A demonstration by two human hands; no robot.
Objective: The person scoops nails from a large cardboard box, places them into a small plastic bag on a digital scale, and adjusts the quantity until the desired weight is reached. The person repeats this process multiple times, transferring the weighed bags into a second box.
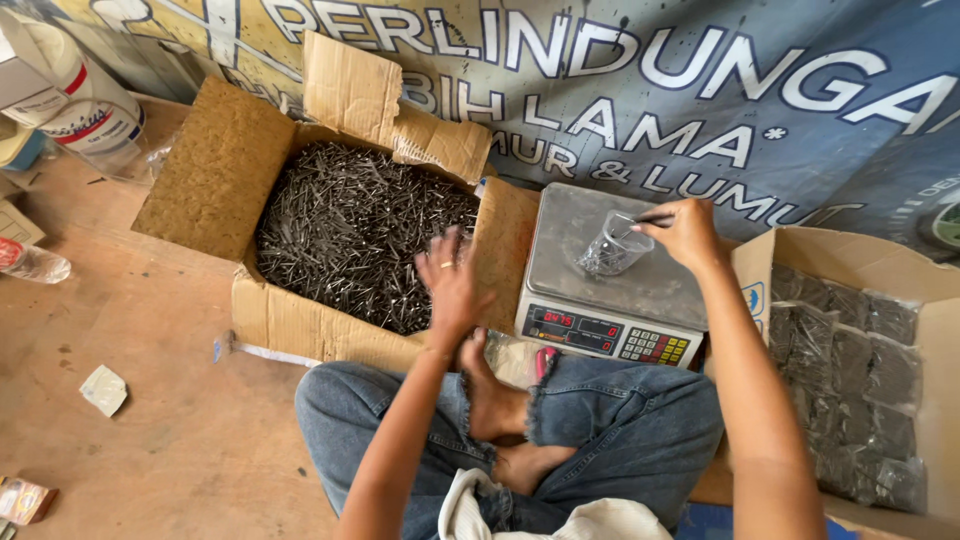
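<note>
Sitting cross-legged on the floor, jeans on, feet bare. My left hand (450, 285) is over the near right corner of the open cardboard box (215, 170), fingers spread and loose, palm down, ring on one finger; can't tell if it grips any nails, looks open. The box is full of loose dark nails (345, 230), flaps folded outward, sitting to the left and slightly far of my knees. My right hand (683, 232) is over the digital scale (610, 290), fingers pinched shut on a few nails (650, 219) held at the mouth of a clear plastic bag (612, 245). The bag stands on the grey weighing platform, already holding some nails at its bottom. The scale sits just right of the nail box, touching its flap, red digits lit on the front panel facing me. On the right, a second cardboard box (850, 260) holds packed clear bags of nails (845, 370), stacked in rows. Behind everything, a blue printed banner (700, 90) hangs along the far side. Far left: a white bucket (85, 100) and a plastic bottle (30, 262) lying on the floor. A crumpled paper scrap (103, 388) lies near left.
</note>
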